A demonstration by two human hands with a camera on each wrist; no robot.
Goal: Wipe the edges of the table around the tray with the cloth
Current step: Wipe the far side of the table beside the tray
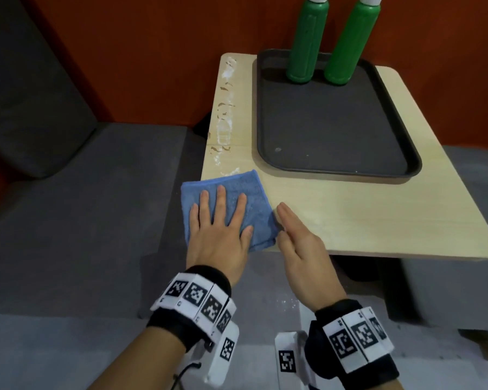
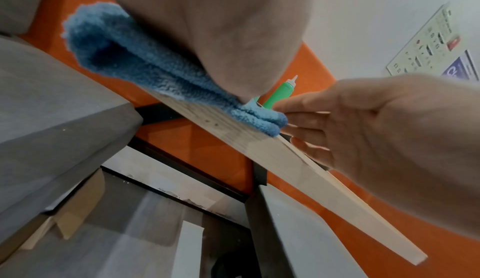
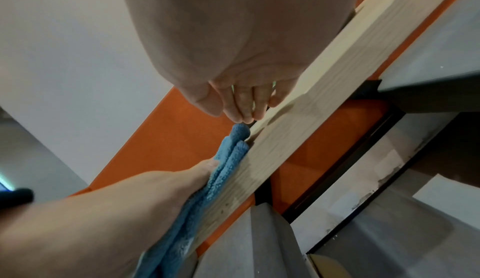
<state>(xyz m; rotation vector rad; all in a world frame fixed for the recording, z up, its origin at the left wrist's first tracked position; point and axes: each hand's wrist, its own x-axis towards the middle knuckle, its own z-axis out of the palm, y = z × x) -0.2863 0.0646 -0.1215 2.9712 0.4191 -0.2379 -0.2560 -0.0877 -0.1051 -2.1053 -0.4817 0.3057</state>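
Note:
A folded blue cloth [image 1: 251, 198] lies on the near left corner of the light wooden table [image 1: 350, 209], overhanging its left edge. My left hand [image 1: 220, 218] lies flat on the cloth with straight, spread fingers. My right hand [image 1: 296, 235] rests on the table beside the cloth's right edge, fingers straight and together, holding nothing. The black tray [image 1: 335, 153] sits on the table beyond the hands. White smears [image 1: 223, 119] run along the table's left strip. From below, the cloth [image 2: 145, 73] hangs over the table's edge [image 2: 285, 155]; the cloth [image 3: 228, 159] also shows in the right wrist view.
Two green bottles [image 1: 307, 43] [image 1: 350, 43] with white caps stand at the far end of the tray. A grey sofa [image 1: 76, 192] lies left of and below the table, another grey seat [image 1: 473, 170] to the right. An orange wall [image 1: 152, 52] rises behind.

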